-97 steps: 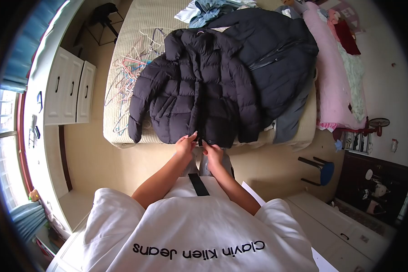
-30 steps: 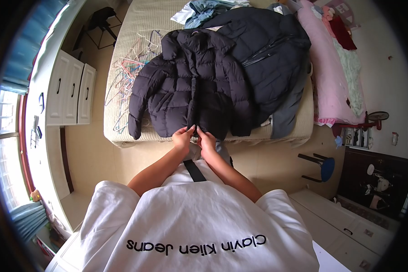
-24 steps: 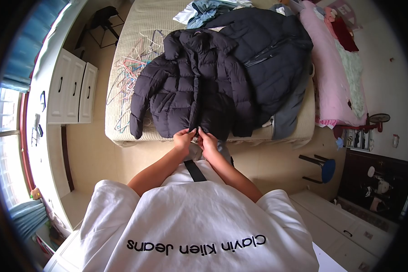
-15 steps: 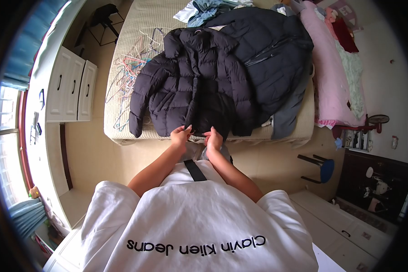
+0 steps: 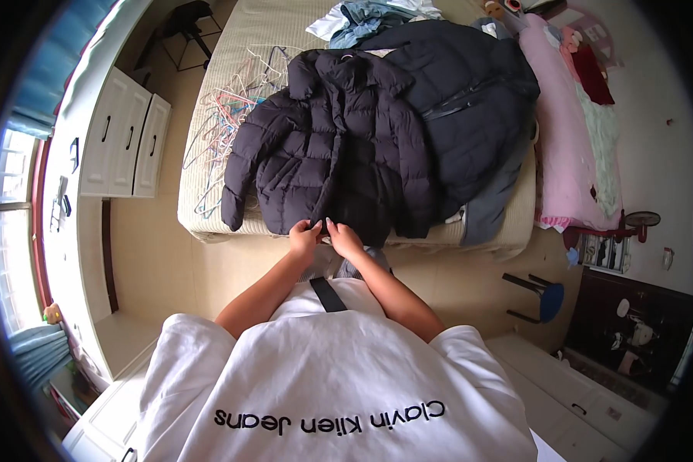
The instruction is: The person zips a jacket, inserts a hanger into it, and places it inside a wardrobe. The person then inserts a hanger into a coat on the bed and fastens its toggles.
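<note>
A black puffer jacket (image 5: 339, 146) lies spread on the bed, front side up, collar at the far end and hem toward me. My left hand (image 5: 304, 238) pinches the bottom of its front opening at the hem. Close beside it, my right hand (image 5: 344, 239) is closed on the hem on the other side of the opening. The zipper ends, if between my fingers, are too small to make out. A second, larger dark padded coat (image 5: 470, 100) lies to the right, partly under the jacket's sleeve.
Several tangled wire hangers (image 5: 227, 115) lie on the bed's left side. Blue and white clothes (image 5: 362, 23) are heaped at its far end. Pink bedding (image 5: 554, 123) is on the right. A blue stool (image 5: 550, 302) stands on the floor at right, white cabinets (image 5: 123, 138) at left.
My right hand has moved left, closer to my left hand, bringing its part of the hem along. My left hand stays at the opening. The whole view has shifted slightly.
</note>
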Demonstrator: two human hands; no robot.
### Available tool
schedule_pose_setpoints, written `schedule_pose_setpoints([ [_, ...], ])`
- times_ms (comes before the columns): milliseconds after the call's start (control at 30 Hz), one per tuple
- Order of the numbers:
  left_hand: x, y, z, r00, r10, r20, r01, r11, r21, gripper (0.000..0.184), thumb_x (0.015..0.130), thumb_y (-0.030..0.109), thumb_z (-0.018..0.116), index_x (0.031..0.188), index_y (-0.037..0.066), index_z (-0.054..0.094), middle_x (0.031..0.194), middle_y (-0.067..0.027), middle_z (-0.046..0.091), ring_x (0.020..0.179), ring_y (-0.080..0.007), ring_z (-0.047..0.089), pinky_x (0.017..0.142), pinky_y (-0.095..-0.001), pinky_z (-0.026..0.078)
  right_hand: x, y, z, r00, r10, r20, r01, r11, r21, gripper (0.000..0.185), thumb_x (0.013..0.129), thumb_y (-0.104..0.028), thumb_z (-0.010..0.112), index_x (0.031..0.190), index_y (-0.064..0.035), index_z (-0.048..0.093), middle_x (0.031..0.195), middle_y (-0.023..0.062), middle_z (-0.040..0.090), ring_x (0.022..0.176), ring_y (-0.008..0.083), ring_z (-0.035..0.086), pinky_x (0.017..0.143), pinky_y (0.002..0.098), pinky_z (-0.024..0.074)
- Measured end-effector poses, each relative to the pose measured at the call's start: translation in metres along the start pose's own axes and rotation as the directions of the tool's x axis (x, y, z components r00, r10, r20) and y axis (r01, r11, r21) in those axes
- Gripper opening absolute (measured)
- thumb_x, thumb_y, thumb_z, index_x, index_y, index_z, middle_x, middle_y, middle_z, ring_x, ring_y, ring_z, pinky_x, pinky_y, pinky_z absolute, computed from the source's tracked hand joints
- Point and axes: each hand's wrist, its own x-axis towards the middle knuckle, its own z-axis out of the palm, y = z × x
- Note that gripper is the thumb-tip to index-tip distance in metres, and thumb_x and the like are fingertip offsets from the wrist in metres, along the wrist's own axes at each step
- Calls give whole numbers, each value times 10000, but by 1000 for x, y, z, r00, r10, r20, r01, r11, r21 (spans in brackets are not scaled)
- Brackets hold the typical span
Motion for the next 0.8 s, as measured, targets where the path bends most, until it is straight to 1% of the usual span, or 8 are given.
schedule_pose_setpoints([
  [33, 3, -3, -3, 1000, 5, -5, -5, 1000, -4, 128, 826, 109, 662, 820, 56, 545, 711, -15, 582, 598, -115, 590, 518, -210, 429, 5, 3, 1, 995, 50, 84, -64, 982, 175, 514, 895, -491, 472, 638, -46, 484, 525, 33, 500, 474, 190, 490, 467, 322, 380],
  [67, 5, -6, -6, 1000, 10, -10, -11, 1000, -8, 128, 824, 106, 663, 833, 39, 554, 714, -22, 590, 601, -113, 588, 521, -209, 429, -10, -23, -22, 906, 216, 364, -376, 806, 458, 482, 898, -462, 491, 564, -120, 430, 469, -49, 371, 394, 97, 349, 373, 253, 256],
  [100, 6, -7, -7, 1000, 29, -10, -29, 999, 44, 137, 823, 111, 666, 828, 44, 547, 717, -23, 596, 617, -124, 607, 524, -212, 440, -8, -21, -33, 817, 220, 533, -540, 615, 574, 395, 877, -365, 553, 560, -164, 428, 514, -54, 399, 386, 70, 313, 358, 228, 181],
  [167, 5, -7, -12, 998, 65, -11, -63, 987, 150, 156, 821, 121, 672, 817, 52, 532, 724, -26, 609, 649, -144, 645, 529, -217, 461, 2, -16, -37, 734, 170, 658, -656, 427, 622, 381, 890, -350, 526, 588, -171, 379, 491, -66, 332, 373, 64, 282, 341, 210, 188],
  [333, -1, -6, -15, 997, 71, -3, -69, 977, 203, 170, 785, 59, 693, 816, 17, 532, 712, -39, 596, 592, -128, 613, 508, -231, 480, 17, -22, -39, 602, 351, 718, -796, 186, 576, 211, 878, -198, 516, 709, -72, 532, 615, 10, 552, 392, 70, 379, 341, 176, 274],
  [467, -7, -11, -25, 991, 118, 60, -130, 961, 245, 188, 758, 33, 711, 804, 17, 530, 684, -32, 576, 563, -106, 586, 489, -233, 463, 59, -24, -34, 448, 357, 820, -837, -155, 525, 227, 855, -155, 493, 637, -91, 494, 571, -4, 518, 387, 56, 418, 328, 163, 267],
  [600, -13, -21, -36, 984, 127, 125, -160, 938, 308, 246, 741, 59, 741, 764, 58, 496, 638, -1, 538, 538, -80, 549, 462, -219, 399, 111, -32, -47, 537, 378, 754, -793, -79, 604, 239, 854, -141, 428, 621, -130, 479, 518, -41, 476, 364, 49, 405, 329, 172, 254],
  [800, -34, -21, -67, 983, -158, 90, 140, 974, 177, 282, 761, 60, 726, 762, 100, 447, 668, -13, 540, 578, -99, 562, 535, -252, 505, 189, -82, -99, 819, 316, 478, -552, 212, 806, 204, 862, -133, 437, 663, -133, 480, 537, -43, 464, 364, 39, 366, 332, 176, 226],
])
